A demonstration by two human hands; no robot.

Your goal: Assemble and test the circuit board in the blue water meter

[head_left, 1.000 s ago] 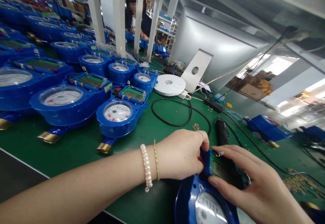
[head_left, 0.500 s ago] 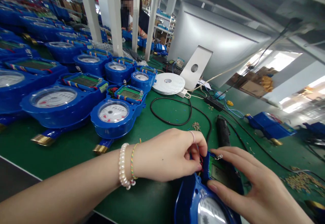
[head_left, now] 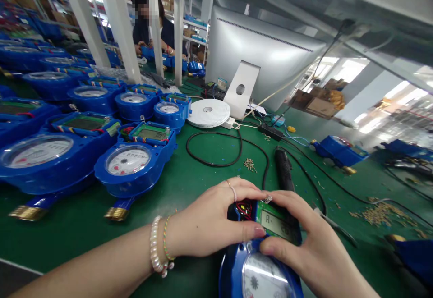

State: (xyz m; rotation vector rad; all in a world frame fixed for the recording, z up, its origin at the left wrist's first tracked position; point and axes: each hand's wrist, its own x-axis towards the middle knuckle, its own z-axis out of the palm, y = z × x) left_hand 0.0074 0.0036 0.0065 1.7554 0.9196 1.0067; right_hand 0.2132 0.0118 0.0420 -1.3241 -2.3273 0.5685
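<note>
A blue water meter (head_left: 230,271) sits at the bottom centre, its round dial partly cut off by the lower edge. In its upper part is a green-framed display module (head_left: 275,222) with lit characters. My left hand (head_left: 203,223) closes over the module's left end, thumb at the near edge and fingers at the far edge. My right hand (head_left: 320,244) grips the same module from the right, its thumb low and its fingers along the far side. Red and yellow wires (head_left: 244,208) lie in the opening left of the module. Both index fingertips meet near a small coiled spring (head_left: 267,199).
Several finished-looking blue meters (head_left: 126,171) stand in rows on the left. A black handheld tool (head_left: 283,169), cables and small screws (head_left: 249,165) lie behind my hands. Further back are a white reel (head_left: 209,112) and a monitor (head_left: 257,50). A person works beyond the posts.
My left hand has moved from pinching at the wires onto the display module's edges. My right thumb and fingers still hold the module. The view has shifted to the right.
</note>
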